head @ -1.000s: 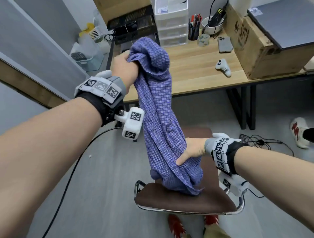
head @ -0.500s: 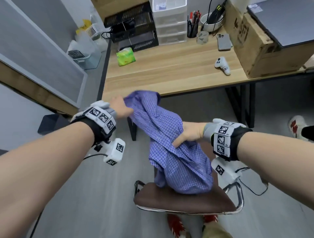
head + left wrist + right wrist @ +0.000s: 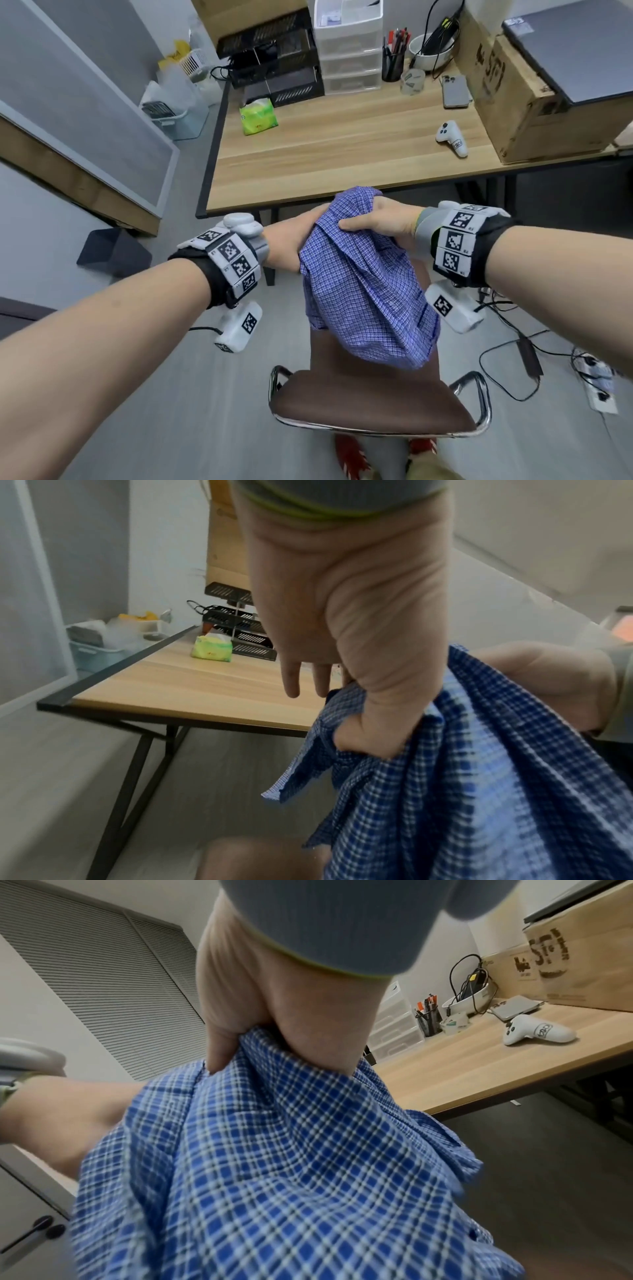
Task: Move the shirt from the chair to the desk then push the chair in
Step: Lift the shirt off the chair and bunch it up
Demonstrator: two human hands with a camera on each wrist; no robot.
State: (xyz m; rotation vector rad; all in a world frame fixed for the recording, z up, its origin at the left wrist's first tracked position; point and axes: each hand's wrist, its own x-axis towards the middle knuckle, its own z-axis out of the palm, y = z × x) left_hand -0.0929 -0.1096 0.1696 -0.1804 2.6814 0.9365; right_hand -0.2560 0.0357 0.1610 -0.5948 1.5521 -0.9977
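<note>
A blue checked shirt (image 3: 363,291) (image 3: 479,777) (image 3: 274,1150) hangs bunched between both hands, lifted off the brown chair (image 3: 370,401) with the chrome frame. My left hand (image 3: 287,240) (image 3: 342,615) pinches its left side with the thumb dug into the cloth. My right hand (image 3: 380,219) (image 3: 274,1010) grips the top of the bundle. Both hands are just in front of the near edge of the wooden desk (image 3: 342,154) (image 3: 205,685) (image 3: 479,1064). The chair stands pulled out from the desk, close to my feet.
On the desk are a green tissue pack (image 3: 258,116), a white controller (image 3: 451,138), a phone (image 3: 455,90), a big cardboard box (image 3: 513,102), white drawers (image 3: 347,44) and black trays (image 3: 274,65). Cables (image 3: 513,342) and a power strip (image 3: 599,387) lie on the floor, right.
My left hand came down from high over the desk to its near edge. The right hand rose to meet it. The shirt got gathered up and left the chair seat.
</note>
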